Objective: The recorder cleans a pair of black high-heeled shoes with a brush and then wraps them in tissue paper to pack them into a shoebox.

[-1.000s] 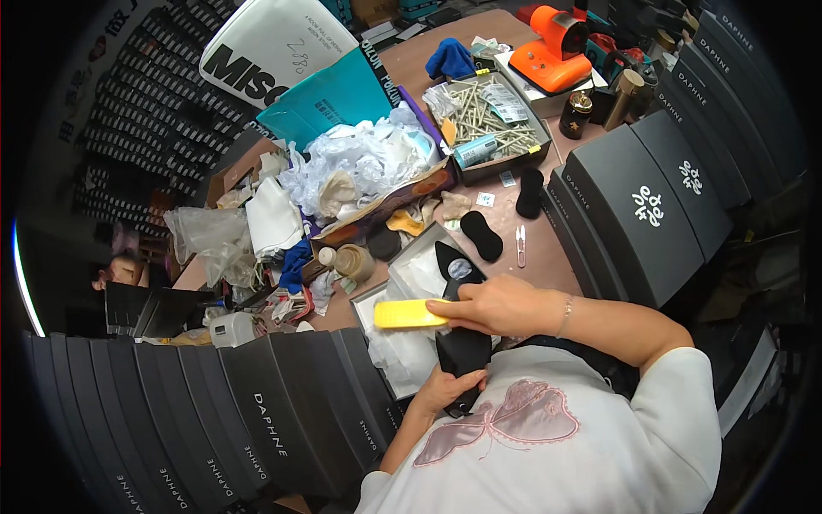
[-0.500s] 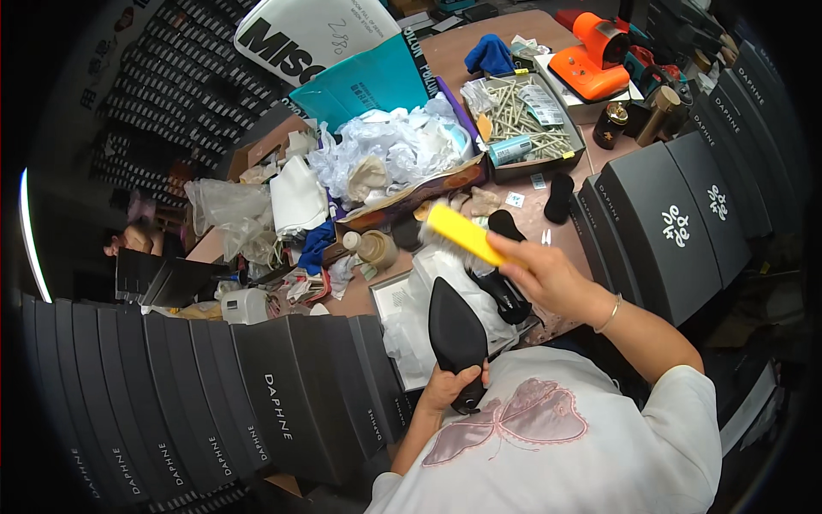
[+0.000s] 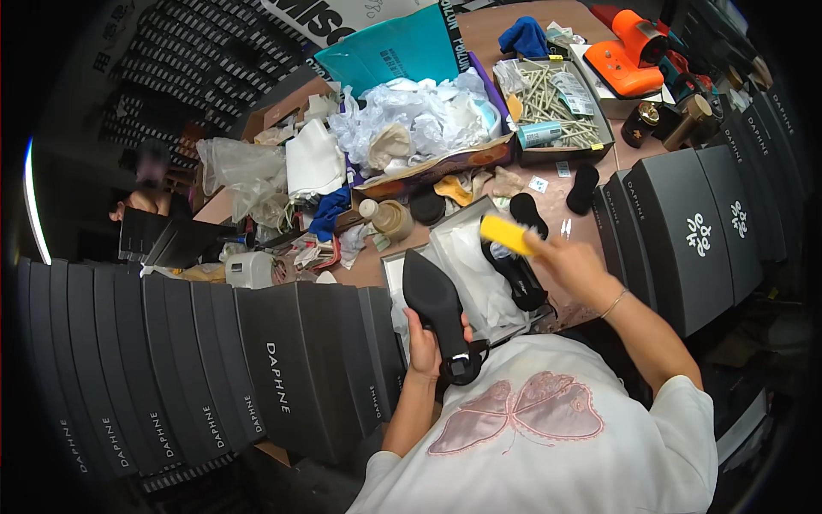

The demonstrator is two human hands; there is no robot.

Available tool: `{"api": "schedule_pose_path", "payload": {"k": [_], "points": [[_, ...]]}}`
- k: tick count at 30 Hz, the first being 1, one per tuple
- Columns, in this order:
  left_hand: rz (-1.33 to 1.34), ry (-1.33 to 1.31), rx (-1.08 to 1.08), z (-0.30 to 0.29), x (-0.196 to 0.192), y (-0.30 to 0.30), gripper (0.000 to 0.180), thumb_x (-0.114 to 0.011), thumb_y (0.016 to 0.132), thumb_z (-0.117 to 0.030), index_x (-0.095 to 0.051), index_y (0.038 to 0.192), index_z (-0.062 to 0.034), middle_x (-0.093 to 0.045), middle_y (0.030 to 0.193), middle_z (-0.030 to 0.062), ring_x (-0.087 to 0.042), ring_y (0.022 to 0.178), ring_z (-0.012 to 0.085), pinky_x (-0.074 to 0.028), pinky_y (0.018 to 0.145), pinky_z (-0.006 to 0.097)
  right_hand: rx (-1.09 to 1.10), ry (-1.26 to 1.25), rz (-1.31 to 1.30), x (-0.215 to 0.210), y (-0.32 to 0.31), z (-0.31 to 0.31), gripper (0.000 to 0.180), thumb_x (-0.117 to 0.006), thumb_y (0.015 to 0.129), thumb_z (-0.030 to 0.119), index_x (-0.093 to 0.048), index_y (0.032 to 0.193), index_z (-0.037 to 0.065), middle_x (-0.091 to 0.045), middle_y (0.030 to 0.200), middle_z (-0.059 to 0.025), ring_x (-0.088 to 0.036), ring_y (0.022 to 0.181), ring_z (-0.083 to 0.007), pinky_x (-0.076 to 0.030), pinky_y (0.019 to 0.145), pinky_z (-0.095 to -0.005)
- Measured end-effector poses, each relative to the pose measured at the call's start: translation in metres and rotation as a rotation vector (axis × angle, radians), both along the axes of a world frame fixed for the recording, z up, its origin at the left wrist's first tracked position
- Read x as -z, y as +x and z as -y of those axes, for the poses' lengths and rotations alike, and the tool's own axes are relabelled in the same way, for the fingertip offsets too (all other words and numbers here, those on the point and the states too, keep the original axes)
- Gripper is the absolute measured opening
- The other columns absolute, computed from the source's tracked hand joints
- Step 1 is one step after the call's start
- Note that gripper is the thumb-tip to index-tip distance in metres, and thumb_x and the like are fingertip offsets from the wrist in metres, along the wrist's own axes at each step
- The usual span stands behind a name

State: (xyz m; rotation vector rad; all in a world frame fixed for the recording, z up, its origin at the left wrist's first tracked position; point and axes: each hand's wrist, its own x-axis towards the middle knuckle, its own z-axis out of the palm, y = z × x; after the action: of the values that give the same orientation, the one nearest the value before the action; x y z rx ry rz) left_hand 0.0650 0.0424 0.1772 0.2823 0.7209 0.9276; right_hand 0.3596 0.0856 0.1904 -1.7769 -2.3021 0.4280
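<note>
My left hand (image 3: 421,347) is closed round a black pointed shoe (image 3: 432,295), its sole turned up and its toe pointing away from me. A strap hangs at the heel end. Held in my right hand (image 3: 572,267) is a yellow-backed brush (image 3: 507,236), apart from the shoe. Beneath the brush, a second black shoe (image 3: 524,287) lies at the right side of an open shoe box, on white tissue paper (image 3: 479,295). The brush and my right hand cover part of that shoe.
Grey shoe boxes (image 3: 270,368) line the left; more grey boxes (image 3: 668,248) stand at right. Behind are a bin of crumpled white paper (image 3: 419,128), a tray of thin sticks (image 3: 556,103), a beige bottle (image 3: 392,220) and an orange device (image 3: 623,64).
My left hand has shifted left and up with the shoe, turning its heel into view. My right hand and the brush have moved right, away from the shoe. The whole view has also shifted.
</note>
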Motion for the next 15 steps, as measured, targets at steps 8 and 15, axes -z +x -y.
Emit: {"api": "schedule_pose_path", "payload": {"k": [8,15], "points": [[-0.022,-0.042,-0.023,-0.028,0.021,-0.008,0.075,-0.029,0.091,-0.07,-0.055,0.114,-0.0042,-0.064,0.094,0.0109,-0.065,0.078,0.0246,-0.056,0.069,0.037,-0.075,0.048,-0.103,-0.027,-0.028,-0.016,0.042,-0.06,0.089,0.027,-0.053,0.13,0.019,-0.056,0.075,-0.0127,-0.059,0.059,-0.0322,-0.046,0.049,-0.0426],[-0.241,-0.013,-0.313,-0.042,0.023,-0.012,0.069,-0.033,0.092,-0.068,-0.056,0.11,-0.0052,-0.063,0.09,0.0128,-0.065,0.074,0.027,-0.055,0.065,0.037,-0.312,-0.529,-0.033,-0.061,-0.018,0.024,0.041,-0.06,0.089,0.02,-0.057,0.129,0.013,-0.065,0.086,-0.0196,-0.064,0.077,-0.0327,-0.05,0.066,-0.0405]]}}
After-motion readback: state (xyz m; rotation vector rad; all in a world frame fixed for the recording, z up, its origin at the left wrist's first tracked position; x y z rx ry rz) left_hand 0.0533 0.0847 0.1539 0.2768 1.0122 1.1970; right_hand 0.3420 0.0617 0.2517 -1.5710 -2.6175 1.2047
